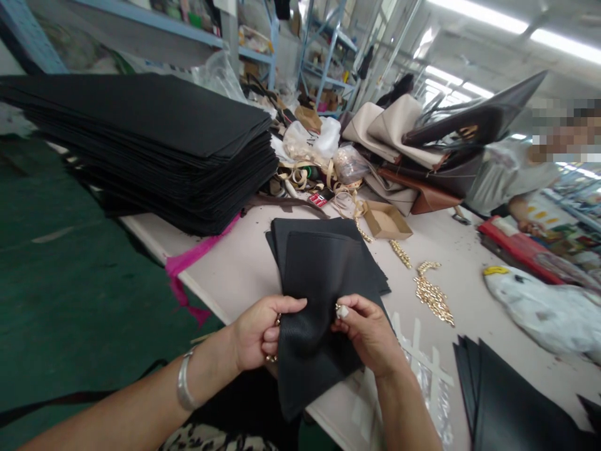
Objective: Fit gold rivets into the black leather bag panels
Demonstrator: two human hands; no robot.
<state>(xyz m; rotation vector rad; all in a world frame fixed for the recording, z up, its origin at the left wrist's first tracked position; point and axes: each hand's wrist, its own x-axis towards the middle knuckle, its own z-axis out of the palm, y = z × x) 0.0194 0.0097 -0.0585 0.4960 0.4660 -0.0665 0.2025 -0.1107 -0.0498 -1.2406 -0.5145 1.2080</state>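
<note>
My left hand [263, 332] is closed on the left edge of a black leather piece [310, 351], thumb on top and fingers curled beneath. Gold-coloured bits show at its lower fingers; I cannot tell whether they are rings or chain. Over the middle of the same piece, my right hand [369, 332] is in a pinch, with a small gold-coloured piece [337, 307] at the fingertips. Its thumb has a white covering at the tip. The leather bends between both hands and overhangs the table's front edge. Under it lie more black leather pieces [370, 269].
A tall stack of black sheets [188, 144] stands at the left. Gold chains [434, 297] and a small cardboard box [387, 219] lie to the right on the table [225, 263]. More black pieces [511, 401] are at lower right. Another person [507, 169] is at far right.
</note>
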